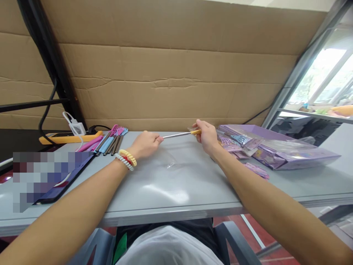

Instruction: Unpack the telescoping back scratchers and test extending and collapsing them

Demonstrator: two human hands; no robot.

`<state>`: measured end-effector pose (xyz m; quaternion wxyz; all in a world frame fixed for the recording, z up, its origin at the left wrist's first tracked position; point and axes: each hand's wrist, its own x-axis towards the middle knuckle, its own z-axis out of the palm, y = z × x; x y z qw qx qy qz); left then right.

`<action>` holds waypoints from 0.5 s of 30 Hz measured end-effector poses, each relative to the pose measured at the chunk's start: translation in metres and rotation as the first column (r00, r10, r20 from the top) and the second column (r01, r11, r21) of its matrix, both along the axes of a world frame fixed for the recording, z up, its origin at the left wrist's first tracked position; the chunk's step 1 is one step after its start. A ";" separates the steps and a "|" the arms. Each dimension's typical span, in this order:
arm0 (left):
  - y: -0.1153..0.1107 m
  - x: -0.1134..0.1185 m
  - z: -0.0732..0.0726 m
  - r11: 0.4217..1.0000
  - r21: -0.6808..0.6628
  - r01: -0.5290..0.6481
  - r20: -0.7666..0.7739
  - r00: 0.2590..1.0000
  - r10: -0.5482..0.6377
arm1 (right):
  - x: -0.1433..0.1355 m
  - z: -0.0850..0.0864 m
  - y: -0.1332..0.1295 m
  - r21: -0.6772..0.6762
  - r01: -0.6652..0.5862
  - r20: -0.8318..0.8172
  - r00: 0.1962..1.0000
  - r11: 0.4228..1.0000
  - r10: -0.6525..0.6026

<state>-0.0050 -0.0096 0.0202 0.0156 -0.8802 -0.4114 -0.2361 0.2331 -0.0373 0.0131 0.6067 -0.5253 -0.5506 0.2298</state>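
Observation:
A thin silver telescopic rod with a yellow part, looking like a back scratcher, stretches nearly level between my hands above the table. My left hand, with beaded bands at its wrist, is closed around the rod's left end and hides it. My right hand pinches the yellow part at the other end, where a bit of clear plastic also shows. Below the rod, a clear plastic wrapper lies on the grey table. Left of my left hand lie several back scratchers with pink and blue claw heads.
At right, a purple box sits beside packaged pieces and a small purple packet. A tablet-like device, partly blurred, lies left, near a white charger and a yellow-edged device. Cardboard walls the back.

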 end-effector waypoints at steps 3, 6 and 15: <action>-0.003 0.000 0.004 0.999 0.035 -0.011 0.078 0.997 0.008 | -0.006 -0.001 -0.004 -0.079 -0.058 -0.150 0.988 0.995 0.046; -0.002 -0.002 0.005 0.999 0.036 0.008 0.135 0.991 -0.013 | 0.003 0.008 -0.009 -0.036 -0.192 -0.285 0.943 0.981 0.174; 0.008 -0.004 -0.002 0.983 0.015 -0.183 0.109 0.977 0.181 | 0.010 0.011 -0.019 -0.182 -0.365 0.028 0.926 0.913 0.376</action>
